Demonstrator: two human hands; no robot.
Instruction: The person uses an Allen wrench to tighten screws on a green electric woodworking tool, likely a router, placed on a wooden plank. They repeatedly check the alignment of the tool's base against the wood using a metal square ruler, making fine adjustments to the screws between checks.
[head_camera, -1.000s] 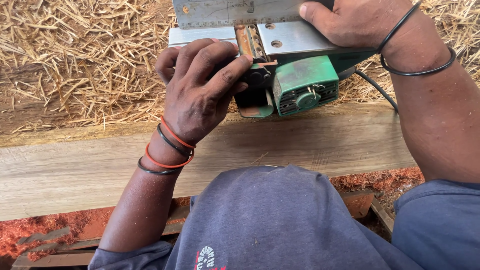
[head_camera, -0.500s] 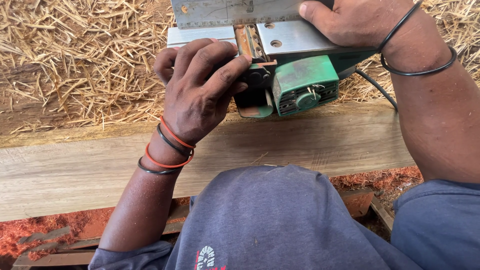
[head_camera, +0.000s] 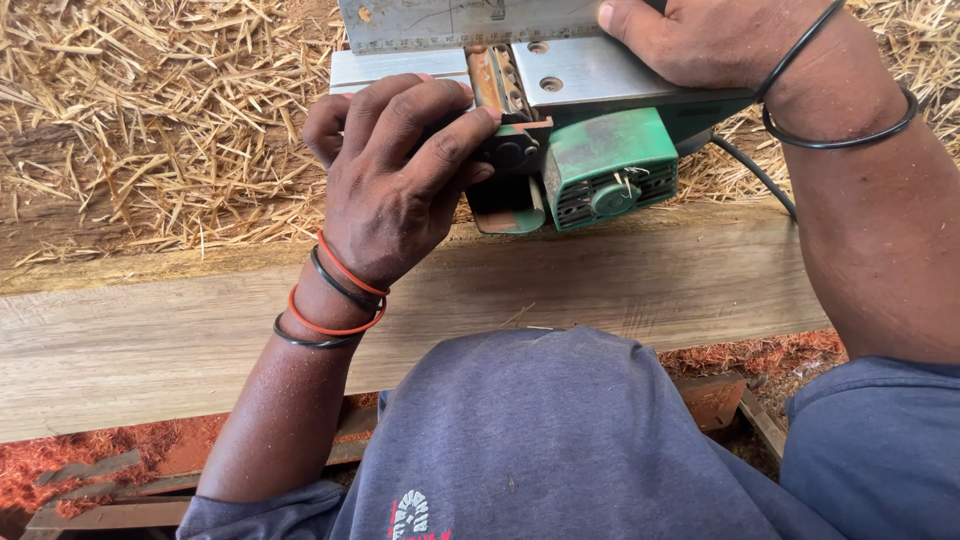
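You have one view only, from the camera on your head, facing steeply down and forward over your bent knee (head_camera: 560, 430). It sits close to the plank (head_camera: 200, 330), with straw-strewn ground (head_camera: 150, 120) beyond.

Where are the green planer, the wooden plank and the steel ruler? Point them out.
green planer (head_camera: 600, 165), head view, green motor housing.
wooden plank (head_camera: 640, 285), head view, bare top face.
steel ruler (head_camera: 450, 20), head view, flat blade.

Green electric planer (head_camera: 600, 165), metal sole upturned, on edge above a wooden plank (head_camera: 600, 285).
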